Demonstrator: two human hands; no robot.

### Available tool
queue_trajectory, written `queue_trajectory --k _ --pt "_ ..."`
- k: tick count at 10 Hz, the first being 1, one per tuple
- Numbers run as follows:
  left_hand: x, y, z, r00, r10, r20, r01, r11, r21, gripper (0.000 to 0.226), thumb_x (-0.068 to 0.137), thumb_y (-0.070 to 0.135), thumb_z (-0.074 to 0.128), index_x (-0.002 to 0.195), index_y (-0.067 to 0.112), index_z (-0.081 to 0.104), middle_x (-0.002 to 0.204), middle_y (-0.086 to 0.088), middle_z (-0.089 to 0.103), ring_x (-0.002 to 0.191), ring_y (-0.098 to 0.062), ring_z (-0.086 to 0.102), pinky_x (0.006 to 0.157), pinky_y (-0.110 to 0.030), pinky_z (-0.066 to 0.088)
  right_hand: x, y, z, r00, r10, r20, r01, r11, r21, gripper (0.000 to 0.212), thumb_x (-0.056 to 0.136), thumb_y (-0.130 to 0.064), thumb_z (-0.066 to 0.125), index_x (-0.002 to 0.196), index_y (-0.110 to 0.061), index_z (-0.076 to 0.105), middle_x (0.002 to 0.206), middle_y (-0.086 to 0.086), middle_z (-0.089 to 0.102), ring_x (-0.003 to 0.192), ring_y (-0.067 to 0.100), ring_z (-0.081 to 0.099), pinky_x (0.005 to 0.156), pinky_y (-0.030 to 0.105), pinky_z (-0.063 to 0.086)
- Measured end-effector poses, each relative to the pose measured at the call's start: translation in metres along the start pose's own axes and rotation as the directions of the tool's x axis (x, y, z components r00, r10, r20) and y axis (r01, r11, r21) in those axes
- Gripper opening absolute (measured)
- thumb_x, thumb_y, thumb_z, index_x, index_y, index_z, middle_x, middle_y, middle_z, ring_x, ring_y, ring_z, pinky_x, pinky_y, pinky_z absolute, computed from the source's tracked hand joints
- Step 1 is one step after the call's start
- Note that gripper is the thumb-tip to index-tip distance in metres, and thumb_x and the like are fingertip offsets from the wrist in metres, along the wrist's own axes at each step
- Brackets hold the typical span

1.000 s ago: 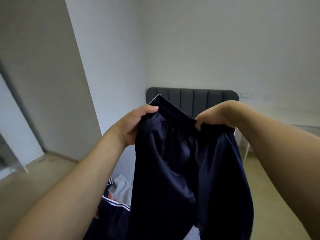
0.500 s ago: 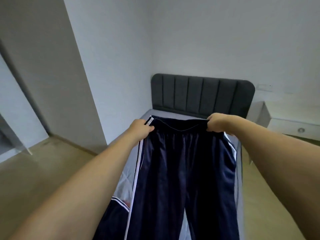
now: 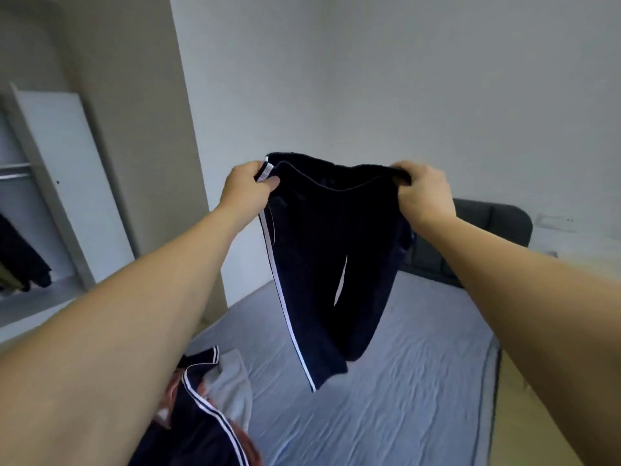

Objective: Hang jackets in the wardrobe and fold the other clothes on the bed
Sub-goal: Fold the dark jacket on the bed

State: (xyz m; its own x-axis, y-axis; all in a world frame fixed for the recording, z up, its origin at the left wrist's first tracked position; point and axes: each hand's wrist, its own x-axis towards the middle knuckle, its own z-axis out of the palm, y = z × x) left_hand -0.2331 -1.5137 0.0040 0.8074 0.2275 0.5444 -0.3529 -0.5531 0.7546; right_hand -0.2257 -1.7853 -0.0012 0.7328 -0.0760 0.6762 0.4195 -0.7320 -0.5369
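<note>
At nine o'clock, an open wardrobe point(image 3: 40, 183) shows dark clothes hanging point(image 3: 20, 260) inside. At seven o'clock, a navy white-striped garment point(image 3: 198, 428) and a pale grey one point(image 3: 232, 388) lie on the bed point(image 3: 420, 381). Centre, navy track trousers point(image 3: 329, 264) with a white side stripe hang in the air above the mattress, the left hand point(image 3: 247, 191) pinching the waistband's left end, the right hand point(image 3: 423, 193) gripping its right end. At two o'clock stands the dark padded headboard point(image 3: 494, 223).

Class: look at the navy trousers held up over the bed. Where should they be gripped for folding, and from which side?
Grip the navy trousers at the waistband's two ends, from the outer sides, as the left hand and right hand do: the legs hang straight, clear of the bed.
</note>
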Motion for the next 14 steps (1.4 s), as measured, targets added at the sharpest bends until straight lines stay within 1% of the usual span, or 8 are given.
queue_trajectory --k 2,6,8,9,10,11,12,14 --pt "-0.096 -0.055 0.016 0.964 -0.234 0.124 0.208 0.958 0.196 0.011 0.081 0.003 0.063 0.086 -0.005 0.058 0.076 -0.002 0.052 0.071 -0.015 0.048 0.068 -0.028 0.038 -0.086 0.063 -0.003 0.929 -0.044 0.368 0.066 0.997 -0.049 0.029 0.095 -0.015 0.048 0.108 -0.029 0.069 0.105 -0.001 0.068 0.092 0.024 0.062 0.08 0.037 0.054" --pt "-0.553 -0.445 0.205 0.709 -0.536 0.459 0.244 0.797 0.553 0.023 0.073 0.0 0.051 0.067 0.022 0.054 0.068 0.003 0.059 0.072 -0.017 0.057 0.061 -0.029 0.038 -0.536 0.344 0.225 0.235 0.311 0.921 0.365 0.85 -0.381 0.033 0.088 -0.009 0.047 0.106 -0.026 0.069 0.107 0.002 0.065 0.094 0.027 0.062 0.081 0.035 0.054" --pt "-0.782 -0.607 0.278 0.432 -0.613 0.661 -0.09 0.7 0.708 0.035 0.073 0.03 0.057 0.106 0.02 0.053 0.12 0.003 0.042 0.123 -0.021 0.038 0.095 -0.029 0.033 -0.756 0.446 0.331 -0.144 0.547 0.825 0.611 0.705 -0.36 0.042 0.082 -0.017 0.067 0.123 -0.014 0.062 0.121 0.006 0.062 0.116 0.027 0.058 0.089 0.033 0.047" --pt "-0.798 -0.621 0.297 0.496 -0.602 0.626 -0.249 0.592 0.767 0.06 0.068 0.051 0.055 0.118 0.021 0.042 0.128 -0.006 0.026 0.129 -0.026 0.016 0.109 -0.06 0.013 -0.808 0.479 0.385 -0.153 0.706 0.691 0.825 0.476 -0.304 0.058 0.088 0.008 0.034 0.141 -0.013 0.044 0.132 0.005 0.056 0.121 0.024 0.056 0.063 0.021 0.05" --pt "-0.794 -0.614 0.286 0.54 -0.518 0.663 -0.268 0.641 0.719 0.046 0.073 0.054 0.054 0.11 0.027 0.048 0.115 -0.002 0.035 0.119 -0.025 0.033 0.103 -0.05 0.033 -0.815 0.475 0.393 -0.341 0.806 0.484 0.686 0.565 -0.458 0.044 0.1 -0.005 0.033 0.129 -0.025 0.059 0.105 -0.005 0.069 0.092 0.014 0.066 0.063 0.02 0.052" --pt "-0.8 -0.596 0.269 0.623 -0.402 0.671 -0.289 0.679 0.675 0.032 0.087 0.043 0.049 0.103 0.018 0.061 0.111 -0.005 0.053 0.104 -0.027 0.055 0.083 -0.033 0.046 -0.82 0.44 0.361 0.038 0.63 0.776 0.852 0.385 -0.354 0.034 0.098 -0.023 0.049 0.129 -0.011 0.058 0.124 0.003 0.062 0.117 0.024 0.058 0.096 0.032 0.047" --pt "-0.802 -0.565 0.255 0.606 -0.42 0.675 -0.348 0.623 0.7 0.023 0.087 0.034 0.049 0.081 0.014 0.058 0.097 -0.008 0.064 0.087 -0.029 0.06 0.063 -0.031 0.042 -0.817 0.411 0.328 -0.007 0.66 0.751 0.665 0.565 -0.489 0.036 0.093 -0.015 0.053 0.128 -0.009 0.058 0.124 0.008 0.056 0.12 0.028 0.054 0.098 0.036 0.045" --pt "-0.821 -0.507 0.233 0.188 -0.706 0.682 -0.511 0.523 0.682 0.016 0.072 0.03 0.061 0.073 0.014 0.066 0.071 -0.003 0.062 0.065 -0.024 0.057 0.054 -0.028 0.043 -0.82 0.386 0.293 -0.235 0.768 0.596 0.521 0.617 -0.59 0.05 0.096 -0.014 0.05 0.139 0.007 0.038 0.128 0.023 0.052 0.125 0.034 0.048 0.097 0.039 0.041"
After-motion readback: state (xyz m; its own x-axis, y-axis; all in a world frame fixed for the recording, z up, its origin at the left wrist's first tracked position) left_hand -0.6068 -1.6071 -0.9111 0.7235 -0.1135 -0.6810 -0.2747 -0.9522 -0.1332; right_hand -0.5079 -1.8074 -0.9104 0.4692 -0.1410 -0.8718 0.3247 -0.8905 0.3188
